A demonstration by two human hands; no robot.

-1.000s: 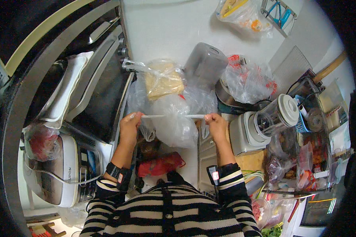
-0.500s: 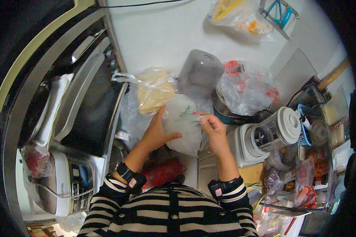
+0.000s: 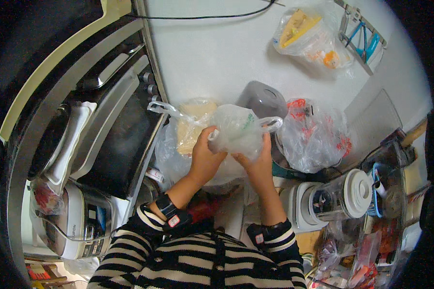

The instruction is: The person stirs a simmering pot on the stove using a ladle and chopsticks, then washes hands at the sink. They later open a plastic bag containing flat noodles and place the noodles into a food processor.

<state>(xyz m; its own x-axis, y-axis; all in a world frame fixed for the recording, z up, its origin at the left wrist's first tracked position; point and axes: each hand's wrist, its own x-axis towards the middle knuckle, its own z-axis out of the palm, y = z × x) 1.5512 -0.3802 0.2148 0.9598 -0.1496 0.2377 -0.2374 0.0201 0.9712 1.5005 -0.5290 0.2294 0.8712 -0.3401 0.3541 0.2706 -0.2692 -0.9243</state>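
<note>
Both of my hands grip a thin translucent plastic bag raised in front of me over the counter. My left hand clutches its left side near the top. My right hand holds it from below and to the right. One bag handle loops out toward the right. Just behind it on the left sits another clear bag with a pale yellow block inside.
A dark oven and a white rice cooker stand at the left. A grey lidded appliance, a red-printed plastic bag and a blender with a white lid crowd the right. More bags hang on the wall.
My hands were apart, stretching the bag open between them. They have come together and bunched the bag up, lifting it higher.
</note>
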